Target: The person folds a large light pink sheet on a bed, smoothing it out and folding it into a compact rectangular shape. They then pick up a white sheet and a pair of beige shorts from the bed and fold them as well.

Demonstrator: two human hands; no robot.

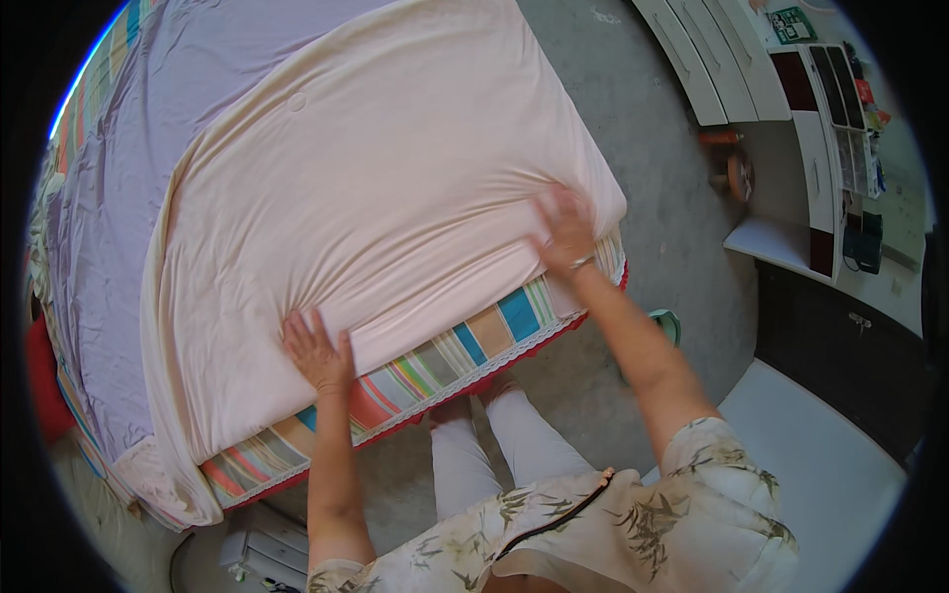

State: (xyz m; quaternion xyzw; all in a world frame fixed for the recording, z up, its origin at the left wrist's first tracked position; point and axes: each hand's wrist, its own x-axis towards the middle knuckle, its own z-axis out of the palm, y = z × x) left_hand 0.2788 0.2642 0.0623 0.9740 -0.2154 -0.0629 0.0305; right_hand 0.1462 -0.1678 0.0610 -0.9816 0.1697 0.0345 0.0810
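pink sheet (pixel 366 168) on striped mattress (pixel 473 344); left hand (pixel 320 358), right hand (pixel 567 233) splayed atop; grey floor (pixel 660 158) beside

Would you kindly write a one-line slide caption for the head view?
Left hand and right hand, fingers spread, on a pale pink sheet over striped bedding.

No words, labels or numbers can be read, the pale markings on the green packet (pixel 792 26) beside the white drawers (pixel 714 57) being too small.
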